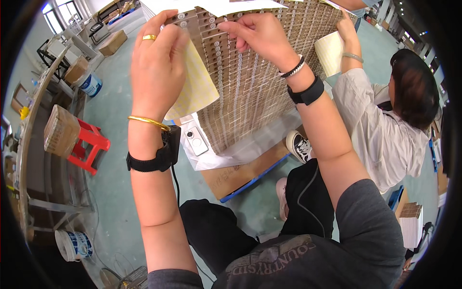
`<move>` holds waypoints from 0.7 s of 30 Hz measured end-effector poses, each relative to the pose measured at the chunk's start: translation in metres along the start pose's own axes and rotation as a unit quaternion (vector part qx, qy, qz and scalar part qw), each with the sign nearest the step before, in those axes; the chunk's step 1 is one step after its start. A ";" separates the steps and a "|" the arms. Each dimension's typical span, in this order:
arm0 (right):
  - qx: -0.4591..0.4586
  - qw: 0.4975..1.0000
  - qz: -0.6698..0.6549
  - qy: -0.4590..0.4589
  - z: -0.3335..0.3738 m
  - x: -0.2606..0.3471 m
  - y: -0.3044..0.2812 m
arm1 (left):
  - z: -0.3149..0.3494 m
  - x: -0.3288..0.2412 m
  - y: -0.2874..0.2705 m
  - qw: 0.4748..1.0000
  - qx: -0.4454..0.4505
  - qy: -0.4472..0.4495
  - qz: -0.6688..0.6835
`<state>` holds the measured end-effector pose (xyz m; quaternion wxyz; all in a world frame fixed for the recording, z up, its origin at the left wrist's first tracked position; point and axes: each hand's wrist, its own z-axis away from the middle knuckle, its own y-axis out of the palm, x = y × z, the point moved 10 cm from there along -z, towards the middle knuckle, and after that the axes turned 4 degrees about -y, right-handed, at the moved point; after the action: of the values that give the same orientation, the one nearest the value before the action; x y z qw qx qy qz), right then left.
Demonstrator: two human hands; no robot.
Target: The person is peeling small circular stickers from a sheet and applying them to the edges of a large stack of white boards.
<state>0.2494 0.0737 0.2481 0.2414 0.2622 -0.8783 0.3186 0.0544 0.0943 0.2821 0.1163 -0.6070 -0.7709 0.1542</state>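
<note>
A tall stack of brown cardboard pieces (236, 91) stands before me, its face covered with rows of holes and small white round spots. My left hand (159, 62) is closed at the stack's upper left, fingers curled and slightly blurred. From it hangs a pale yellow patterned sheet (195, 89), apparently gripped on the palm side. My right hand (262, 38) is up against the upper face of the stack, thumb and forefinger pinched together. Whatever lies between those fingertips is too small to make out. White sheets (240, 6) lie on top of the stack.
At right, a co-worker (380, 111) holds a similar pale yellow sheet (329, 53) against the stack. A white phone (196, 141) rests by the stack's lower corner, above a cardboard-covered blue pallet (250, 174). A red stool (90, 147) bears a carton (61, 131); buckets (74, 244) stand left.
</note>
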 end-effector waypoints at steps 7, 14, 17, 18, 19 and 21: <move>0.017 0.997 -0.073 0.018 0.022 0.016 0.000 | 0.000 0.009 -0.003 0.992 0.028 -0.076 0.100; 0.024 0.979 -0.199 -0.043 0.070 0.058 0.009 | 0.032 -0.023 -0.033 0.986 -0.019 -0.143 0.086; 0.064 0.980 -0.187 -0.004 0.103 0.045 0.015 | 0.071 -0.017 -0.014 0.936 -0.019 -0.306 0.173; 0.105 0.981 -0.146 0.067 0.115 0.029 0.024 | 0.089 -0.006 -0.011 0.903 -0.030 -0.382 0.192; 0.109 0.980 -0.154 0.071 0.122 0.026 0.026 | 0.096 -0.004 -0.011 0.903 -0.025 -0.387 0.184; 0.105 0.955 -0.214 0.177 0.142 0.002 0.031 | 0.110 -0.001 -0.010 0.897 -0.052 -0.409 0.160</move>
<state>0.1929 -0.0038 0.1395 0.4266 0.4074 -0.7063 0.3914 0.0047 0.0808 0.1838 -0.2667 -0.6105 -0.6503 0.3651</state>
